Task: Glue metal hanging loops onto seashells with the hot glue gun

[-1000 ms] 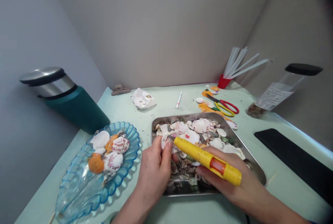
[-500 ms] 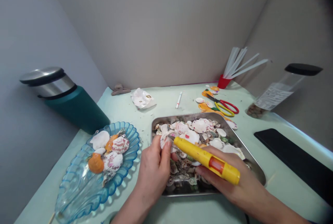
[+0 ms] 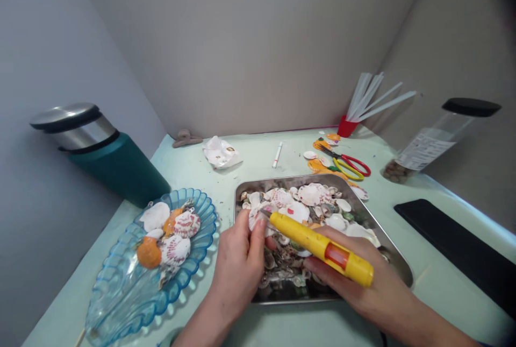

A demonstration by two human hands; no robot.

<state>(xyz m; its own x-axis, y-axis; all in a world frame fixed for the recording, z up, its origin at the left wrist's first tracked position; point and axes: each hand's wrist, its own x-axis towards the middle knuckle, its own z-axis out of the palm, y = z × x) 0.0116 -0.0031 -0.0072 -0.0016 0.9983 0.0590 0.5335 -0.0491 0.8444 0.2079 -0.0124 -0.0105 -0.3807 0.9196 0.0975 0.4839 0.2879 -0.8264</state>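
Note:
My left hand (image 3: 239,263) pinches a pale scallop shell (image 3: 255,219) between thumb and fingers, over the left part of a metal tray (image 3: 296,302). Wrapped around a yellow glue gun (image 3: 308,240), my right hand (image 3: 363,266) is closed; its fingers are partly hidden behind the tool. The glue gun's dark nozzle points left and meets the held shell, though I cannot tell whether glue is coming out. Beneath both hands the tray holds many loose shells, among them a white, purple-speckled scallop shell (image 3: 314,195).
A blue glass dish (image 3: 121,296) with several shells stands left, near a teal bottle (image 3: 116,164). Behind the tray lie a crumpled wrapper (image 3: 221,153), a white marker (image 3: 277,155) and scissors (image 3: 350,167). A red cup of white sticks (image 3: 346,126), a jar (image 3: 427,148) and a black slab (image 3: 455,250) are right.

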